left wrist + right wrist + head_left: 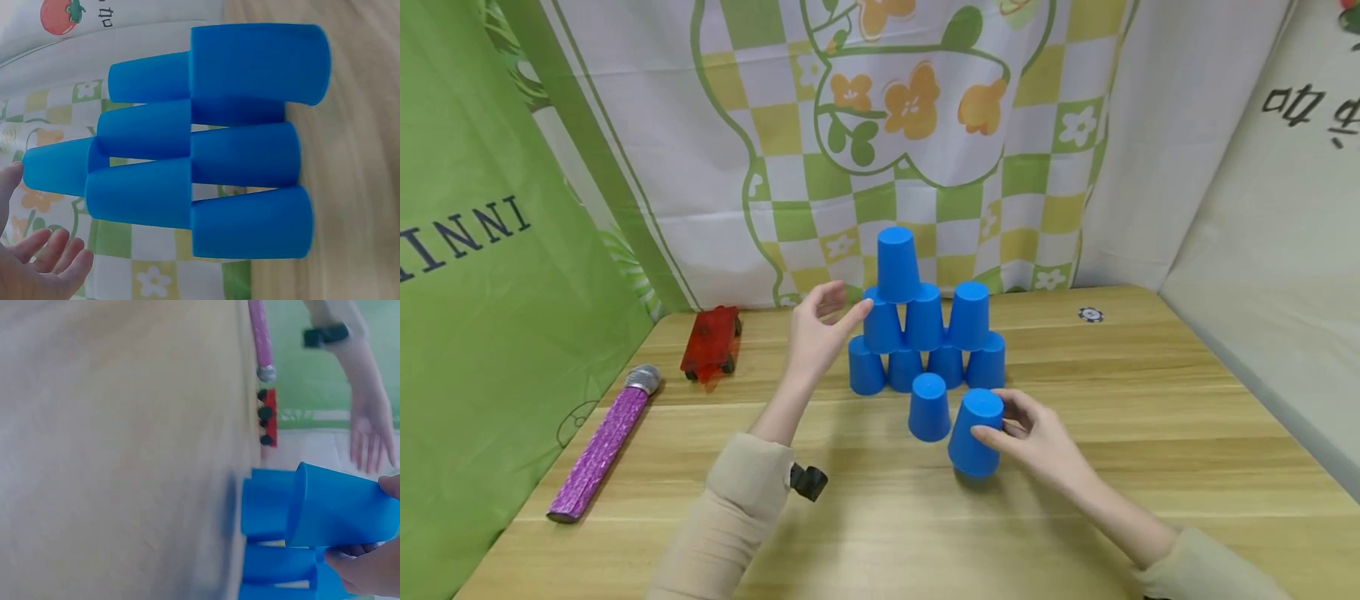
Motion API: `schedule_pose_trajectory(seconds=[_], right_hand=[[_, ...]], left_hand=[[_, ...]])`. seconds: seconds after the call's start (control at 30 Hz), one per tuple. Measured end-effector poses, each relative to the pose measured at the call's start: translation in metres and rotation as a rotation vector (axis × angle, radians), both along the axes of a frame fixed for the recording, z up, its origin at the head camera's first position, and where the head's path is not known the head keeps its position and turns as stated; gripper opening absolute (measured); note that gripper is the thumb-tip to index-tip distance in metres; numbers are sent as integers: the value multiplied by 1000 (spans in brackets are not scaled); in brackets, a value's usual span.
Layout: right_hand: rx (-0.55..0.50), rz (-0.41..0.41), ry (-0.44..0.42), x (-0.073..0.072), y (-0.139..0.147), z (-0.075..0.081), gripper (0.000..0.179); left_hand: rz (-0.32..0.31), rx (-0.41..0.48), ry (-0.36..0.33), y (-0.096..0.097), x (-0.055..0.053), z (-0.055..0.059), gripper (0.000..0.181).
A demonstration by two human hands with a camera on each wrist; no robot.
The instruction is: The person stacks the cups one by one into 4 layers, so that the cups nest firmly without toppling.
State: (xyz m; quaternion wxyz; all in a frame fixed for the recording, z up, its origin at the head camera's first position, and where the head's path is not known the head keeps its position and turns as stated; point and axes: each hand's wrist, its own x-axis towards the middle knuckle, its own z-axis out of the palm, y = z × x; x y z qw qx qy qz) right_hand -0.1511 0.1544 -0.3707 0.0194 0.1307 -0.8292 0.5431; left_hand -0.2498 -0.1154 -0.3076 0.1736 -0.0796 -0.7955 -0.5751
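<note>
Upside-down blue cups form a pyramid: a bottom row of several cups (867, 367), a middle row of three (970, 317), and one top cup (897, 265) over the left pair. My left hand (820, 329) hovers by the pyramid's upper left, fingers spread and holding nothing; in the left wrist view the left hand (47, 265) shows near the top cup (56, 167). With thumb and fingers, my right hand (1037, 437) grips another inverted cup (974, 437), raised off the tabletop. A single cup (929, 408) stands in front of the bottom row.
On the left of the wooden table (880, 525) lie a purple glittery microphone (602, 450) and a red toy car (711, 342). A small round chip (1091, 315) lies at the back right. Behind the table hangs a patterned curtain (917, 196).
</note>
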Motion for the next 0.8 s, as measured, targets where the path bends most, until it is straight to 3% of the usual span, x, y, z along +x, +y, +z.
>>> schedule_pose_trajectory(seconds=[0.3,0.5,0.8], right_hand=[[29,-145,36,-8,28,28,52],[-48,-237,162,-16,42,44,48],[-90,-311,261,-29,51,62,47]], left_hand=[[-2,49,-28,6,13,-37,54],[-13,58,-71,11,19,-58,54],[-29,76,-107,17,25,-71,49]])
